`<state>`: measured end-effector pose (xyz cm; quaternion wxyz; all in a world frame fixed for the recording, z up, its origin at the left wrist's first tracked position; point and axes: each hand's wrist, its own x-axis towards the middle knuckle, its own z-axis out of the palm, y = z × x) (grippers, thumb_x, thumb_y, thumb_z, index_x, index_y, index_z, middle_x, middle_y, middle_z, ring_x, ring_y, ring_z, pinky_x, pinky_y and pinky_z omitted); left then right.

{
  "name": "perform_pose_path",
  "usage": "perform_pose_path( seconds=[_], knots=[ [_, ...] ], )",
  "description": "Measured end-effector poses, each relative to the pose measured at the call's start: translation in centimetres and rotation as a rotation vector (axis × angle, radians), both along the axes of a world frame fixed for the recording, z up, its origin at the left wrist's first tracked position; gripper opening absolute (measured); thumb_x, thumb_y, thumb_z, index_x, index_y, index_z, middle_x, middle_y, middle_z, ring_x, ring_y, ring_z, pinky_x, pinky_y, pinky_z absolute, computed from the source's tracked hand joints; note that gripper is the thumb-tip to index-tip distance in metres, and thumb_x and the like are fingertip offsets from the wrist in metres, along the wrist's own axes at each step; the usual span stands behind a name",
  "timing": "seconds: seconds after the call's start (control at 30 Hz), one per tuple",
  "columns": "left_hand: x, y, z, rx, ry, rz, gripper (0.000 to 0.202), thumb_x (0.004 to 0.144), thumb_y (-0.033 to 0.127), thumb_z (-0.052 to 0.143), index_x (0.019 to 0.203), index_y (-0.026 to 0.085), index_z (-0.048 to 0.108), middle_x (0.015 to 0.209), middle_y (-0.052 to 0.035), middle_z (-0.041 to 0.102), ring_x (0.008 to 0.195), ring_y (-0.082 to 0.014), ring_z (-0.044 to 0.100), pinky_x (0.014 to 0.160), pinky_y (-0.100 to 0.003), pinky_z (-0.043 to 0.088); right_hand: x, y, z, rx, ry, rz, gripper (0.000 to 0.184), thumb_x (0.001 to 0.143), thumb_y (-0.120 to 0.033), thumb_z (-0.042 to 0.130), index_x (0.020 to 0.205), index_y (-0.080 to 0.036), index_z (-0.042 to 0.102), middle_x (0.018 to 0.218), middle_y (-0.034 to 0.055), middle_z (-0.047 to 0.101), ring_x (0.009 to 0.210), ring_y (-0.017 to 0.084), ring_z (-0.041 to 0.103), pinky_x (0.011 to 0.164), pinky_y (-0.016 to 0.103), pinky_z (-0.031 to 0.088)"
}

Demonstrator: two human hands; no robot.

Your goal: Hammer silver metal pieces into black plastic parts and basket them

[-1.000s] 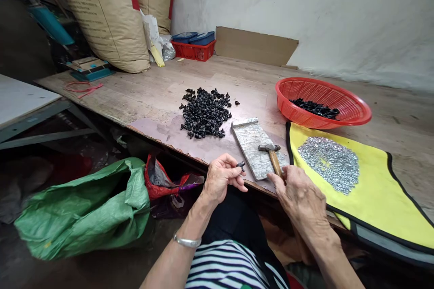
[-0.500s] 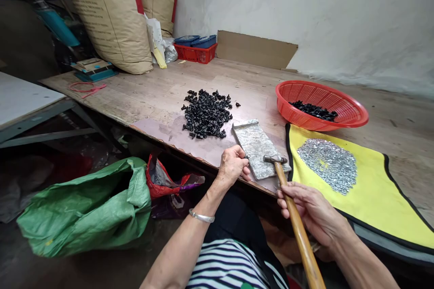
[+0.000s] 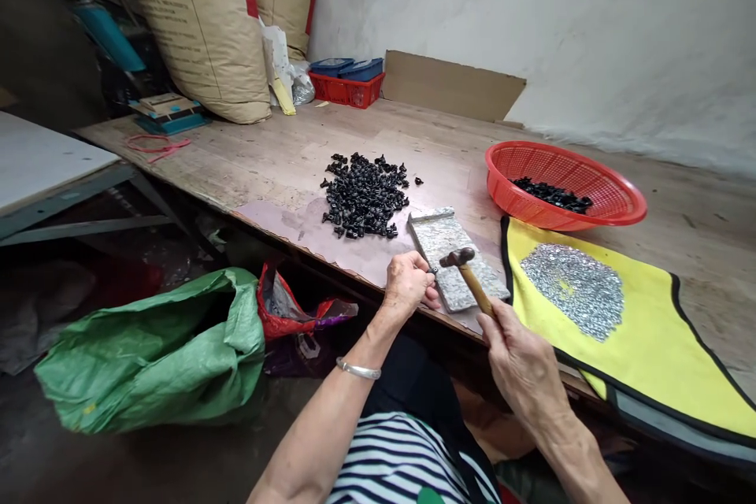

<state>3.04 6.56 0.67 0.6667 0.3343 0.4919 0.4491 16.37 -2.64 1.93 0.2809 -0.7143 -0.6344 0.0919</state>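
My left hand (image 3: 407, 282) pinches a small black part (image 3: 433, 272) against the near left edge of a grey stone slab (image 3: 450, 248) on the wooden table (image 3: 260, 153). My right hand (image 3: 520, 358) grips the wooden handle of a small hammer (image 3: 466, 272). The hammer's head hovers just over the slab, close to the pinched part. A heap of black parts (image 3: 363, 195) lies left of the slab.
A red basket (image 3: 614, 197) with black parts stands at the right. A pile of small silver pieces (image 3: 572, 287) rests on a yellow cloth (image 3: 661, 339). Below the table edge lie a green sack (image 3: 153, 346) and a red bag (image 3: 283, 307). Large paper sacks (image 3: 201, 24) stand at the back left.
My left hand carried the black part from near my lap onto the slab's edge. My right hand took up the hammer, raised it, and brought its head down toward the part.
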Motion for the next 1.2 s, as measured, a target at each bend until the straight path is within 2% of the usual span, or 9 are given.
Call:
perform_pose_path(
  seconds=[0.13,0.33,0.47,0.53,0.7,0.87,0.97,1.13,1.2],
  knots=[
    [0.0,0.0,0.0,-0.006,0.004,0.005,0.018,0.062,-0.001,0.046,0.062,0.016,0.042,0.036,0.0064,0.046,0.028,-0.0118,0.048,0.030,-0.026,0.046,-0.3,0.4,0.4,0.010,-0.275,0.045,0.030,0.087,-0.029,0.039,0.104,-0.019,0.062,0.070,0.0053,0.067,0.053,0.017,0.059,0.048,0.025,0.038],
    [0.0,0.1,-0.4,-0.012,0.010,-0.017,0.017,0.061,0.001,0.050,0.061,0.016,0.042,0.034,0.0060,0.046,0.027,-0.0124,0.049,0.032,-0.025,0.046,-1.1,-0.1,1.8,0.283,-0.227,-0.072,0.038,0.088,-0.035,0.040,0.117,-0.018,0.058,0.094,0.0096,0.069,0.072,0.020,0.064,0.061,0.027,0.045],
    [-0.1,0.1,-0.3,-0.001,0.018,-0.016,0.017,0.060,0.001,0.051,0.060,0.016,0.042,0.033,0.0060,0.046,0.027,-0.0127,0.048,0.030,-0.023,0.044,-1.4,-0.1,1.0,0.005,-0.381,-0.013,0.036,0.088,-0.029,0.038,0.115,-0.020,0.060,0.072,0.0076,0.066,0.053,0.017,0.057,0.048,0.026,0.038],
    [0.0,0.0,-0.3,0.009,0.017,-0.010,0.017,0.059,0.002,0.052,0.059,0.016,0.042,0.034,0.0059,0.046,0.028,-0.0120,0.049,0.031,-0.022,0.045,-1.1,-0.1,1.1,-0.062,-0.433,-0.030,0.037,0.087,-0.030,0.038,0.115,-0.021,0.060,0.071,0.0075,0.066,0.050,0.017,0.056,0.046,0.027,0.035],
    [0.0,0.1,-0.3,0.012,0.003,0.001,0.016,0.060,0.002,0.052,0.059,0.016,0.043,0.035,0.0061,0.046,0.030,-0.0112,0.050,0.033,-0.023,0.047,-1.4,-0.2,1.9,0.179,-0.299,-0.092,0.042,0.090,-0.033,0.035,0.124,-0.017,0.053,0.105,0.0128,0.065,0.074,0.021,0.063,0.061,0.029,0.043],
    [0.0,0.0,-0.3,0.015,0.036,-0.003,0.016,0.061,0.002,0.051,0.060,0.016,0.042,0.034,0.0065,0.046,0.028,-0.0118,0.049,0.032,-0.021,0.044,-2.2,0.2,0.8,-0.101,-0.358,-0.052,0.036,0.087,-0.026,0.035,0.114,-0.018,0.059,0.071,0.0084,0.064,0.048,0.016,0.052,0.047,0.027,0.032],
    [0.1,0.1,-0.4,0.021,0.020,0.001,0.016,0.062,0.002,0.052,0.061,0.016,0.042,0.035,0.0064,0.046,0.029,-0.0116,0.050,0.032,-0.021,0.045,-1.4,0.9,0.7,-0.135,-0.168,-0.099,0.033,0.085,-0.030,0.040,0.112,-0.020,0.057,0.069,0.0061,0.061,0.052,0.016,0.052,0.050,0.027,0.035],
    [-0.6,-0.1,-0.3,0.018,-0.098,0.007,0.018,0.062,0.006,0.057,0.063,0.015,0.042,0.041,0.0042,0.051,0.032,-0.0113,0.051,0.034,-0.026,0.049,-0.2,1.9,0.4,-0.253,0.546,-0.091,0.038,0.075,-0.038,0.049,0.108,-0.019,0.048,0.059,-0.0038,0.051,0.040,0.013,0.046,0.041,0.027,0.039],
    [-1.5,-0.6,0.1,0.032,-0.196,-0.036,0.019,0.062,0.009,0.062,0.064,0.015,0.044,0.046,0.0023,0.055,0.034,-0.0100,0.051,0.035,-0.029,0.051,-0.2,2.1,0.2,-0.297,0.573,-0.063,0.038,0.075,-0.037,0.048,0.108,-0.019,0.046,0.058,-0.0044,0.051,0.041,0.014,0.049,0.039,0.027,0.039]
  ],
)
